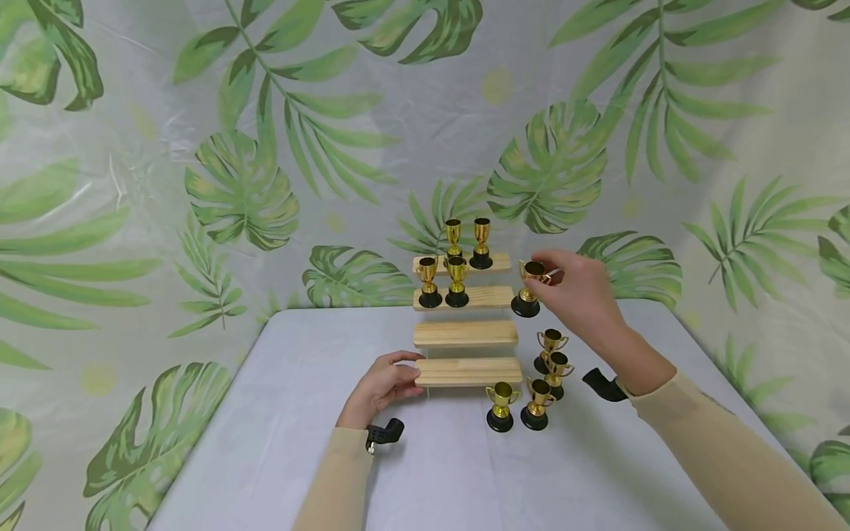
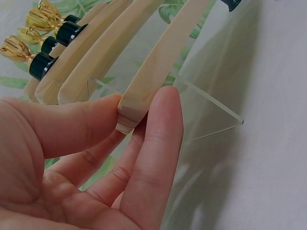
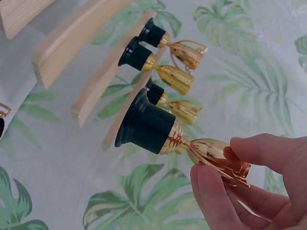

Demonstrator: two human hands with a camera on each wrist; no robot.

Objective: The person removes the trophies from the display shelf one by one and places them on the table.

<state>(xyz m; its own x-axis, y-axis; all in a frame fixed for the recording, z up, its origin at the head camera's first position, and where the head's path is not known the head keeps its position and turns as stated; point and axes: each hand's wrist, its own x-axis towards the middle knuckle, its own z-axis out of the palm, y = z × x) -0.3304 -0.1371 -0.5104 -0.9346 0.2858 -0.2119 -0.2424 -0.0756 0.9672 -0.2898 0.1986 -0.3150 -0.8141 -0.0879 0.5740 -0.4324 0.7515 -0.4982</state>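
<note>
Head view: a four-step wooden riser stands on a white table before a leaf-print backdrop. The right hand pinches a small gold trophy by its cup, black base downward, in the air just right of the second step from the top. Four trophies already stand on the riser, two on the top step and two on the step below. Four more trophies stand on the table to the right of the lowest step. The left hand grips the left end of the lowest step. Left wrist view: thumb and fingers close round that board's end, above a clear acrylic support. Right wrist view: fingertips pinch the held trophy's cup
</note>
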